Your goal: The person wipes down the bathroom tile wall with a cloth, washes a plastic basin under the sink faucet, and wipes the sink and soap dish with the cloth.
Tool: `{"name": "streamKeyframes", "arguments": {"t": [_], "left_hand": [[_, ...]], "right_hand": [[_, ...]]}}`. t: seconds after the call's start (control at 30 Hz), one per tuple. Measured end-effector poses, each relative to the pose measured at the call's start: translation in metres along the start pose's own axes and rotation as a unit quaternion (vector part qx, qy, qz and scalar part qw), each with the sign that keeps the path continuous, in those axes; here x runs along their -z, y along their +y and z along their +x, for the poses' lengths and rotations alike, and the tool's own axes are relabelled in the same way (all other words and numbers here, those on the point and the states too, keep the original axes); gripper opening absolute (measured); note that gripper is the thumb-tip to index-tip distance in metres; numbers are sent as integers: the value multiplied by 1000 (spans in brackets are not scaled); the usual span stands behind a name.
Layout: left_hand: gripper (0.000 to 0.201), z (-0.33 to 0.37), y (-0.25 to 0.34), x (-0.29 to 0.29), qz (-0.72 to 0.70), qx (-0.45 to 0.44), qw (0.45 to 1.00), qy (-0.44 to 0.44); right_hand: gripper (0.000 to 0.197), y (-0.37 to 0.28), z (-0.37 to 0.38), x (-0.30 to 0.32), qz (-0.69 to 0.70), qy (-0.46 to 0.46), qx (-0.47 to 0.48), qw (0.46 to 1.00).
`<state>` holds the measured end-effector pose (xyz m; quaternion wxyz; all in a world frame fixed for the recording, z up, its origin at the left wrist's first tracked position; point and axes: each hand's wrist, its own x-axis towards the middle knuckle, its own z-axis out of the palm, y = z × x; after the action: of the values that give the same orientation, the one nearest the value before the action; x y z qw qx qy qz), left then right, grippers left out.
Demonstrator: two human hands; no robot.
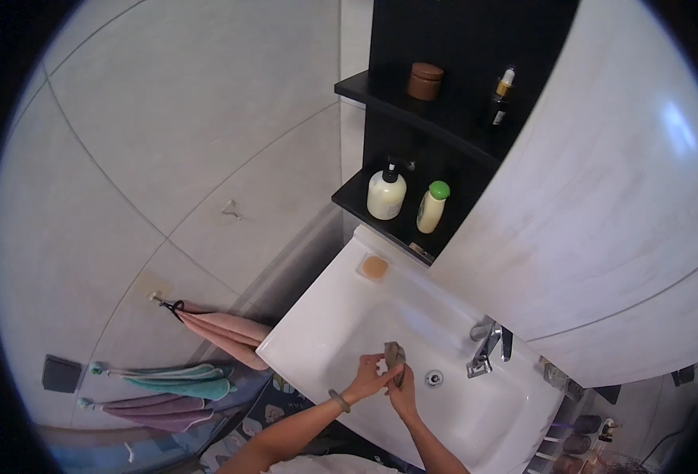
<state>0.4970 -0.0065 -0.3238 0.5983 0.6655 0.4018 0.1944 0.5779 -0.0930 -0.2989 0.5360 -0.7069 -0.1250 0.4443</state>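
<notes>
Over the white washbasin (317, 332), both hands are close together on a small crumpled grey-brown cloth-like piece (395, 354). My left hand (369, 376) pinches it from the left side, and a bracelet circles that wrist. From the right, my right hand (402, 397) has its fingers closed round the lower part, hiding some of it. Its exact kind cannot be made out. Just right of the hands lies the metal drain (433, 379). The chrome faucet (485, 350) stands beyond it on the basin's right rim.
An orange soap bar (375, 268) rests at the basin's back corner. Black shelves (436, 118) above hold a pump bottle (387, 193), a green-capped bottle (432, 207), a brown jar (425, 81) and a dropper bottle (502, 96). Pink (222, 332), teal (183, 381) and purple towels (159, 411) hang left.
</notes>
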Motion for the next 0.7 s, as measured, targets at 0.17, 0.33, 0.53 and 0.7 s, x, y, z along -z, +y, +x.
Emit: {"name": "streamKeyframes", "arguments": {"t": [0.17, 0.33, 0.53, 0.7], "left_hand": [[39, -10, -17, 31, -284, 158, 941, -98], [50, 7, -25, 74, -71, 45, 995, 44], [39, 139, 34, 156, 221, -244, 927, 180], [44, 205, -45, 188, 498, -255, 818, 138]], "right_hand": [[24, 17, 13, 12, -430, -116, 297, 845], [26, 24, 26, 6, -71, -128, 137, 980], [24, 16, 31, 3, -65, -118, 21, 991], [22, 29, 22, -17, -91, -137, -16, 986]]}}
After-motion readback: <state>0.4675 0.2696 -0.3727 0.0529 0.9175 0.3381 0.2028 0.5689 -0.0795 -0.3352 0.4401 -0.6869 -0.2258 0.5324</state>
